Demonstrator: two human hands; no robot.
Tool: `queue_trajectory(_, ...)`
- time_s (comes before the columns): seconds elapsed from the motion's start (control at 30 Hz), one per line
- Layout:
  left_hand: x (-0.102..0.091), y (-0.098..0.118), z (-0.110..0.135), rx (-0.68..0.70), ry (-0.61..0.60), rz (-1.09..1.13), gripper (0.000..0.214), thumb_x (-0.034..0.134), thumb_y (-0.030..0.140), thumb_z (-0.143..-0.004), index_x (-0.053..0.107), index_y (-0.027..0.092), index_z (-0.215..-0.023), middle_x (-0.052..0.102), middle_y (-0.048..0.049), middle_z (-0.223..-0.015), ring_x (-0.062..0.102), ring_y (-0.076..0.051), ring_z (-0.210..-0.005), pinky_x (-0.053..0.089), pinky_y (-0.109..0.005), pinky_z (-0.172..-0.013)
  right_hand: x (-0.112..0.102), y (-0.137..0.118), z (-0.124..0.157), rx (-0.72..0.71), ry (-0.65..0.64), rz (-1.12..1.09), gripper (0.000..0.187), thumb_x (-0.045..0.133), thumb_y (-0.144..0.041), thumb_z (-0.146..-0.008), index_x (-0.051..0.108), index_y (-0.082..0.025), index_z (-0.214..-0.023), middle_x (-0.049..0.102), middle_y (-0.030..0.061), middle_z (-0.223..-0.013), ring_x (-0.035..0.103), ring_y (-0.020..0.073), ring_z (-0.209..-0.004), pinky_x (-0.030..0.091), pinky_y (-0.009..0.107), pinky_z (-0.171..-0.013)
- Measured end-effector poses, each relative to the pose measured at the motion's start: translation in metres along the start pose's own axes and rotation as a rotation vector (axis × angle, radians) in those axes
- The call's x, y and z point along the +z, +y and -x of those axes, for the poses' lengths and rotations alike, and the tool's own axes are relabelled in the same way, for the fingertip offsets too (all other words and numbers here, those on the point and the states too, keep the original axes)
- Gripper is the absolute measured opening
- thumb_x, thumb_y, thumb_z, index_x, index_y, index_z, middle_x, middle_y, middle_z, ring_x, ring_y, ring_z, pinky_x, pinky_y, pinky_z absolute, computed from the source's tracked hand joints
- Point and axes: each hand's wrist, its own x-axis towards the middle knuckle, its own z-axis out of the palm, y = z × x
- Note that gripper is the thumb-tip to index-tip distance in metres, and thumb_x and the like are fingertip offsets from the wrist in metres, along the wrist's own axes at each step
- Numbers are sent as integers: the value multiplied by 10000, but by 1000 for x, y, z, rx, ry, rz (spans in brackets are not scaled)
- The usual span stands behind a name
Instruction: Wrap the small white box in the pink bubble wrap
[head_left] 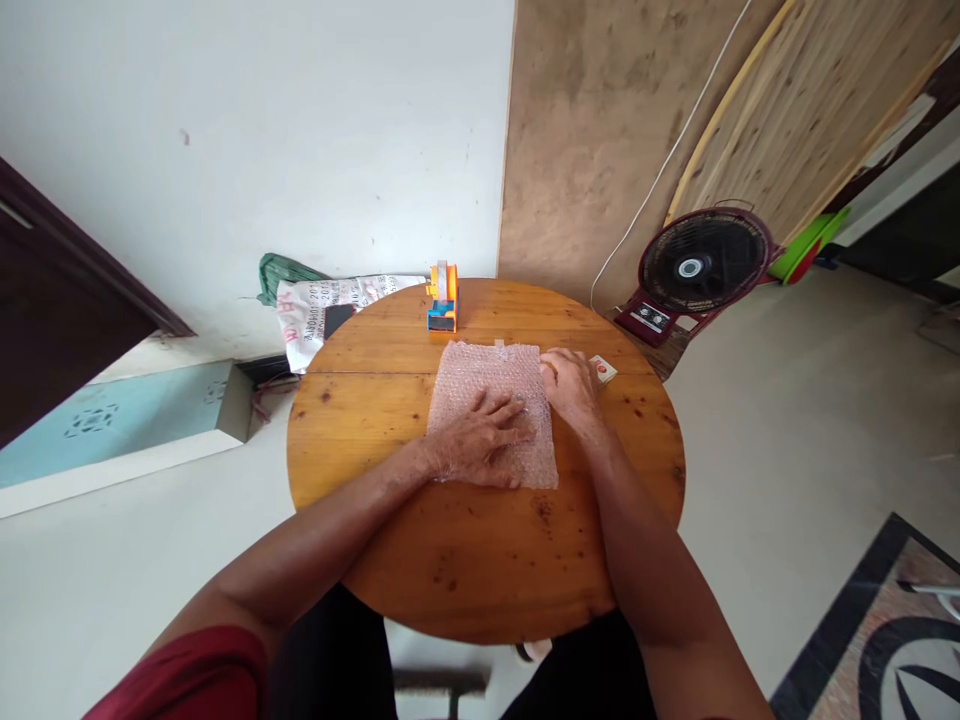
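A pinkish sheet of bubble wrap (469, 372) lies flat on the round wooden table (480, 570). Spread over its lower middle, my left hand (484, 440) presses down with fingers apart. At the sheet's upper right edge my right hand (568, 382) is closed, its fingertips curled against the wrap; whether anything else is between them is hidden. A small piece of clear tape (500, 349) shows at the top edge of the wrap. Just right of my right hand lies a small printed card (602, 369).
An orange and blue tape dispenser (442, 298) stands at the table's far edge. Beyond the table's right side is a dark red fan (705, 262). A printed white sack (300, 325) lies behind the left edge, against the white wall (337, 130).
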Motion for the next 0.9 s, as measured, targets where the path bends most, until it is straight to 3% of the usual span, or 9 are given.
queue_trajectory(0.1,-2,1,0,-8,-4,0,807,574,717,-794,452,291,-1468,248,-149,-1619,176,-427,-1488,72,-672,-1160,-12,12,0,105,87,27,368,436,-295,-934,640,-180,-1218,582,114,-1377,478,312,-1240,331,454,-1027)
queue_trajectory(0.17,-3,2,1,-13,-8,3,798,584,705,-794,453,295,-1467,292,-147,-1601,232,-425,-1467,88,-665,-1159,-22,23,1,224,90,50,476,508,-344,-901,556,-160,-1338,531,144,-1429,453,348,-1278,332,495,-1026)
queue_trajectory(0.3,-3,3,1,-18,1,34,781,602,687,-792,455,317,-1463,374,-126,-1556,327,-415,-1412,157,-639,-1146,-34,42,5,414,-78,54,755,603,-397,-835,357,-110,-1489,502,215,-1440,473,379,-1292,365,500,-1011)
queue_trajectory(0.43,-2,2,1,-25,21,37,795,596,705,-782,454,323,-1464,375,-120,-1553,314,-422,-1408,145,-638,-1144,-35,50,8,469,-220,75,602,586,-297,-824,480,-144,-1397,623,204,-1298,588,367,-1177,429,470,-935)
queue_trajectory(0.57,-2,2,2,-27,-2,33,788,593,694,-791,443,324,-1471,358,-130,-1562,324,-425,-1406,170,-647,-1133,-36,48,5,458,-147,-13,454,607,-289,-800,612,-160,-1234,689,179,-1178,635,344,-1085,462,436,-894)
queue_trajectory(0.7,-5,3,2,-25,-16,44,785,604,685,-788,453,318,-1465,343,-139,-1570,324,-440,-1410,189,-670,-1122,-46,27,5,289,-66,-547,484,638,-342,-787,603,-201,-1248,699,91,-1181,654,253,-1041,486,359,-908)
queue_trajectory(0.8,-8,3,1,-11,25,43,772,620,682,-777,500,292,-1432,311,-135,-1587,281,-437,-1437,170,-655,-1152,-50,-3,12,24,-259,-1006,494,639,-376,-805,584,-195,-1261,688,68,-1209,643,236,-1086,484,346,-937)
queue_trajectory(0.9,-7,4,2,11,53,78,740,646,615,-787,519,235,-1409,376,-122,-1553,321,-404,-1426,249,-559,-1181,-49,-34,21,-146,-508,-1195,523,714,-373,-755,605,-193,-1234,685,64,-1207,639,247,-1091,491,353,-927)
